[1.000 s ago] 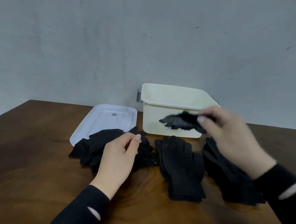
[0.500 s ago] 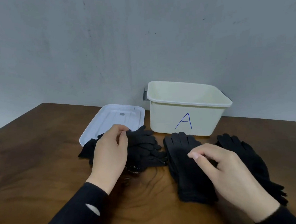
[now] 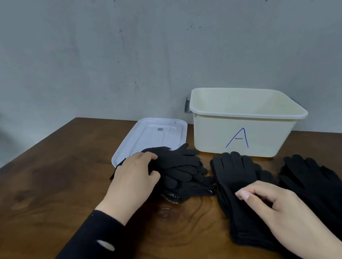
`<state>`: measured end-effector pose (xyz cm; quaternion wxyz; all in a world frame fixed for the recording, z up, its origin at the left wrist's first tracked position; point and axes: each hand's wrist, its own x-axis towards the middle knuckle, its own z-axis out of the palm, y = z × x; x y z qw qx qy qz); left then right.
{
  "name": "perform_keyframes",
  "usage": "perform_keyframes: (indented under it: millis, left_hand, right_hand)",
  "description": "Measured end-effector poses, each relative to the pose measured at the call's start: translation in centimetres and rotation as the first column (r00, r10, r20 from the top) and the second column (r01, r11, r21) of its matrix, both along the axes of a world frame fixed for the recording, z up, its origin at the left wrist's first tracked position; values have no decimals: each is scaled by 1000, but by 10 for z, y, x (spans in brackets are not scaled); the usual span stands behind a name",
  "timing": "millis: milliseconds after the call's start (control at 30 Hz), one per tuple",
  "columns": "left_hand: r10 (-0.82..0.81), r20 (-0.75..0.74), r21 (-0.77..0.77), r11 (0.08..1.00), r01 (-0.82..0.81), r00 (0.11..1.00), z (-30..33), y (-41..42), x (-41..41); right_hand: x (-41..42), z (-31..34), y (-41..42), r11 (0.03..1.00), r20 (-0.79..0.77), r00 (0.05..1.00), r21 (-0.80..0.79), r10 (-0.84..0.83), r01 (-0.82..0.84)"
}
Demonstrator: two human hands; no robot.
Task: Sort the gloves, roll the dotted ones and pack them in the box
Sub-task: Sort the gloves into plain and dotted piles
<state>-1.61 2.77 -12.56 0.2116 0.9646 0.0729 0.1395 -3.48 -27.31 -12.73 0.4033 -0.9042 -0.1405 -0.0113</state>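
Three piles of black gloves lie across the middle of the brown surface (image 3: 49,198), and the sorting looks to be partway along. Left of centre is the jumbled heap (image 3: 181,169), its far edge lapping over the white lid (image 3: 152,134) that lies flat in the centre-left of the frame. Look low in that heap: one glove with white dots (image 3: 170,197) peeks out at the bottom, flat, not rolled.

The left hand (image 3: 133,180) sits on the heap's left side, fingers (image 3: 147,157) curled over the top glove's edge, thumb tucked against the fabric, so it appears to be gripping it. At centre-right lies a tidy stack of plain gloves (image 3: 236,177), laid flat with their tips toward the box. The right hand (image 3: 273,209) hovers at that stack, fingers bent with the thumb close under the forefinger; whether it pinches fabric or holds nothing cannot be told from here. At the far right of the frame lies a second plain stack (image 3: 315,180).

The cream box (image 3: 245,136), marked with a blue A, stands open at the upper right by the wall. Its floor is hidden behind the near wall, so what it holds is anyone's guess. No rolled glove shows anywhere on the surface. By the look of it, the heap needs more sorting, and any dotted gloves in it have yet to be rolled and packed.
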Motion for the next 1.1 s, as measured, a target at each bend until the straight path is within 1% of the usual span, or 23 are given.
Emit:
perform_keyframes:
  millis: [100, 167, 300, 333, 433, 500, 567, 633, 700, 767, 800, 867, 967, 1033, 1100]
  left_hand:
    - [49, 1, -38, 998, -49, 999, 1, 3, 2]
    - [53, -9, -16, 998, -53, 999, 0, 8, 2]
    - [50, -75, 41, 998, -47, 996, 0, 14, 2]
    - [65, -67, 42, 997, -62, 996, 1, 14, 2]
    - [141, 34, -39, 989, -140, 989, 3, 16, 2]
    - [168, 102, -86, 983, -160, 980, 4, 17, 2]
    - [186, 195, -166, 974, -154, 963, 7, 16, 1]
    - [176, 311, -273, 958, -89, 934, 11, 12, -1]
    - [151, 404, -380, 925, 15, 902, 17, 4, -6]
    - [114, 464, -430, 896, 111, 879, 22, -6, -11]
    - [80, 485, -428, 890, 157, 871, 24, -12, -14]
    - [-19, 518, -374, 894, 247, 855, 25, -24, -18]
    - [-220, 533, -173, 917, 360, 817, 22, -37, -21]
    - [-379, 511, -30, 889, 457, 771, 19, -48, -23]
    - [-495, 475, 61, 843, 534, 728, 17, -62, -27]
  right_hand:
    - [1, -1, -1, 1000, -5, 1000, 2, 3, -3]
    - [1, -1, -1, 1000, -7, 1000, -4, 14, -14]
    - [0, -1, -2, 1000, -9, 1000, -11, 21, -22]
    - [0, -1, -2, 1000, -9, 1000, -11, 21, -21]
    - [-1, 1, -1, 1000, -4, 1000, -13, 23, -23]
    - [-1, 1, -1, 1000, -2, 1000, -11, 27, -27]
    - [-1, 2, -1, 1000, 0, 1000, -11, 25, -25]
    - [-2, 3, 0, 1000, -2, 1000, -15, 28, -28]
    - [-2, 3, -1, 999, 5, 1000, -17, 28, -28]
    - [-3, 3, 0, 999, 21, 999, -22, 24, -24]
    - [-3, 3, 1, 1000, 40, 999, -16, 18, -17]
    - [-5, 4, 3, 1000, 136, 990, 9, -23, 22]
    - [-9, 8, 11, 999, 291, 956, 32, -49, 41]
    - [-12, 9, 21, 1000, 336, 942, -22, 9, -2]
    - [-16, 5, 33, 994, 351, 933, -97, 75, -44]
